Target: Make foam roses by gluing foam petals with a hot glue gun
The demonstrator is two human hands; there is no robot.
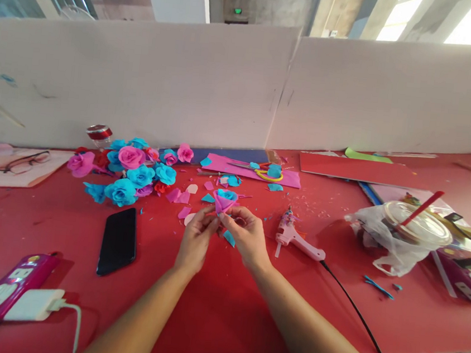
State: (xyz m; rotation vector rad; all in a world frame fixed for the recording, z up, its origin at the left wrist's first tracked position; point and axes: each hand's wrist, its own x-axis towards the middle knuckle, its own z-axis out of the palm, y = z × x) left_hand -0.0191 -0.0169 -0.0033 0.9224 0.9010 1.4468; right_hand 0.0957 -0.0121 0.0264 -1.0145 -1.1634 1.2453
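Observation:
Both my hands meet over the red table [213, 309], pinching a small paper flower [224, 200] with pink outer petals and a blue centre. My left hand [196, 238] grips its lower left side with closed fingers. My right hand [244, 232] pinches its base from the right; a blue paper scrap [229, 238] lies under that hand. Loose pink and blue petals [183, 197] lie just beyond the flower. A pink glue gun [292, 236] lies to the right of my right hand, its black cord running toward the table's front edge.
A heap of finished blue and pink paper flowers [129, 171] lies at the back left, a black phone [118, 240] in front of it. Yellow-handled scissors [267, 174] rest on pink paper. A lidded cup in a plastic bag [406, 234] stands right. A power strip with charger [17, 291] sits front left.

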